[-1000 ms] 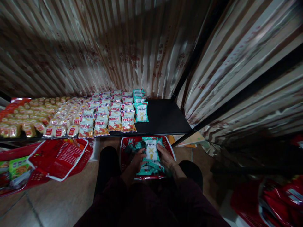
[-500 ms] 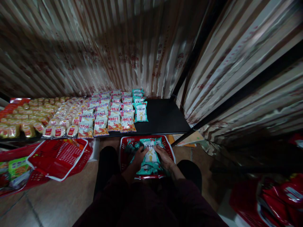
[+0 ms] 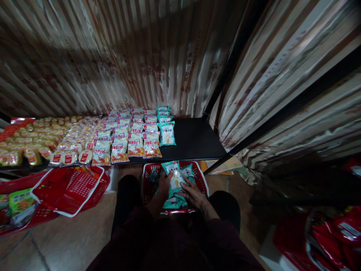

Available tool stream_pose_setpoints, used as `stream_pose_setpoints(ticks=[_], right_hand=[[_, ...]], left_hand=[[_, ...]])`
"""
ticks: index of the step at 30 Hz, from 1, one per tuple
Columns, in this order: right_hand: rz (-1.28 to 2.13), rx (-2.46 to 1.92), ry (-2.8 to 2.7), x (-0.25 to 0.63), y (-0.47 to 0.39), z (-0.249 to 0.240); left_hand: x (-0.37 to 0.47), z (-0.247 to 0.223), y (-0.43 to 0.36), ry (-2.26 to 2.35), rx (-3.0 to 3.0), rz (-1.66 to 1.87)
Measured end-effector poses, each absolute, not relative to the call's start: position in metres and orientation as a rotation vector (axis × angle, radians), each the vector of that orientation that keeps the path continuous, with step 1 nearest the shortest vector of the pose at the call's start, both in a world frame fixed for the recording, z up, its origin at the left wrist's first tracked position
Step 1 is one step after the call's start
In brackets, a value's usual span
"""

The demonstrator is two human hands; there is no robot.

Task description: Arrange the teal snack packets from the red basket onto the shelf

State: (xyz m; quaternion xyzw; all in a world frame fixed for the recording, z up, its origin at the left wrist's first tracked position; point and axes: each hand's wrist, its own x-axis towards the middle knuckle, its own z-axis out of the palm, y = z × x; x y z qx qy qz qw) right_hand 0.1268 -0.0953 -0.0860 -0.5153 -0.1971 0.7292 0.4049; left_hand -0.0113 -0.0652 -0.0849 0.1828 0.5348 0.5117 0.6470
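Note:
A teal and white snack bag point(image 3: 176, 180) is tilted above the red basket point(image 3: 203, 184) between my knees. My left hand point(image 3: 164, 185) grips its left edge, thumb over the front. Against the bag's lower right side lies my right hand point(image 3: 194, 195), its fingers stretched out and apart. Other teal snack bags point(image 3: 175, 202) of the same kind lie in the basket under and around my hands. On the black shelf point(image 3: 197, 139) ahead, a row of teal bags point(image 3: 167, 134) stands beside several rows of orange and white snack bags point(image 3: 151, 145).
Round packaged cakes point(image 3: 69, 157) fill the shelf's left part. A tipped red basket point(image 3: 70, 188) with a white rim lies at left, by green food packs point(image 3: 21, 205). A black shelf post point(image 3: 239, 148) slants at right. Red packages point(image 3: 335, 233) sit at lower right.
The snack bag has turned from upright to tilted and risen a little. My right hand has slid down its right side, with fingers now spread. My left hand still grips it.

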Motion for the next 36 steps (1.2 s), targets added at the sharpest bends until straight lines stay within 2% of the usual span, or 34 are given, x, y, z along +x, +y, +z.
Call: stream_pose_setpoints(ticks=[17, 28, 36], right_hand=[[1.753, -1.292, -0.464, 0.126, -0.1, -0.103], [1.784, -1.259, -0.424, 0.126, -0.107, -0.094], [1.722, -1.405, -0.471, 0.125, -0.11, -0.101]], left_hand=[[-0.011, -0.077, -0.059, 1.169, 0.28, 1.172], [-0.016, -0.067, -0.064, 1.25, 0.392, 1.2], [-0.011, -0.057, -0.065, 1.17, 0.378, 1.124]])
